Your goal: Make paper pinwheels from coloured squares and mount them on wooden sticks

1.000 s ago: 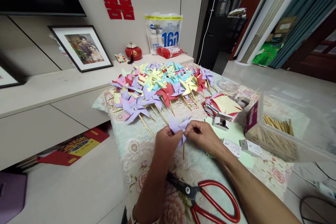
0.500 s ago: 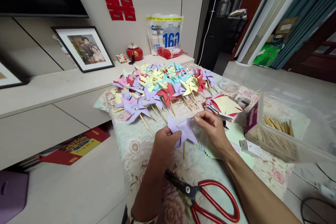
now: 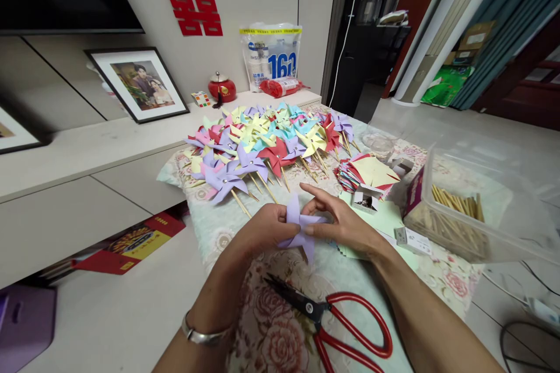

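Two hands meet at one lilac paper pinwheel (image 3: 293, 208), held above the middle of the worktop (image 3: 223, 242). Watching remotely, I see my left hand (image 3: 265, 224) pinching it between thumb and fingers; my right hand (image 3: 339, 218) lays its thumb on one blade, index finger lifted clear, and I cannot tell whether the fingers behind are pinching. Nearer lies one pair of scissors (image 3: 310, 308) with two red handles. Across the far side, the clustered pinwheels (image 3: 258, 128) overlap too much to count. On the right I count one stack of cut paper (image 3: 371, 172), one clear box (image 3: 437, 233) of sticks (image 3: 457, 204), and at least three small boxes (image 3: 413, 240), one open.
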Demonstrator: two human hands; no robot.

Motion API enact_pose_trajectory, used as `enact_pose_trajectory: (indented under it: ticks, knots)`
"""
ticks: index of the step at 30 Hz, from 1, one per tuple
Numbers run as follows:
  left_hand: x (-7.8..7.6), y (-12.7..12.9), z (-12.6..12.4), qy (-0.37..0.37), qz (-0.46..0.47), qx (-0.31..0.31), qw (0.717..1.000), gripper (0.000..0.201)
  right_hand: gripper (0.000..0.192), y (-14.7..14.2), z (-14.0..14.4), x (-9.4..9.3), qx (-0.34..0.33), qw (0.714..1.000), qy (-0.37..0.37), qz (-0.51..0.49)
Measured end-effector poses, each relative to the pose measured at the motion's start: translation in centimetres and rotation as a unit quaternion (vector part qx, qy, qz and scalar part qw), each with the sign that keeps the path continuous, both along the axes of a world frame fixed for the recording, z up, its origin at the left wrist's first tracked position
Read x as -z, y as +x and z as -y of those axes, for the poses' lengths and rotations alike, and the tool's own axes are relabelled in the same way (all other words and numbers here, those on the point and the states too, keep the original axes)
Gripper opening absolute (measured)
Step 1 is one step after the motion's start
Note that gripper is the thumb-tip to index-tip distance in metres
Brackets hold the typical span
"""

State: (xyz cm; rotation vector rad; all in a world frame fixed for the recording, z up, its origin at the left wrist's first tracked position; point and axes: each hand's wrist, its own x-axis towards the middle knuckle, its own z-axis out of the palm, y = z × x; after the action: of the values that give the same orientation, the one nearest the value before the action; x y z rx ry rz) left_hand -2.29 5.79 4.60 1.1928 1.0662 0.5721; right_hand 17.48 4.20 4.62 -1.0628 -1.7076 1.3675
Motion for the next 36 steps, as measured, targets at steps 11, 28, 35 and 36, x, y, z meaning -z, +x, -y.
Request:
enact_pose_trajectory:
  ticks: [11, 28, 35, 36]
  knots:
    - [-0.7, 0.4, -0.7, 0.014, -0.039, 0.056, 0.998, 0.005, 0.086, -0.7, 0.0, 0.8, -0.004, 0.999, -0.017, 0.031]
    - [-0.5, 1.9, 0.3, -0.024, 0.193, -0.163, 0.967, 0.043, 0.095, -0.7, -0.6, 0.6, 0.159, 0.956, -0.115, -0.219]
    - [1.3, 5.3, 1.7, -0.021, 0.243, -0.237, 0.94, 0.04, 0.093, -1.1, -0.8, 1.1, 0.187, 0.94, -0.103, -0.267]
    - [1.4, 5.4, 1.8, -0.021, 0.237, -0.246, 0.94, 0.041, 0.092, -1.2, -0.7, 1.3, 0.187, 0.942, -0.097, -0.262]
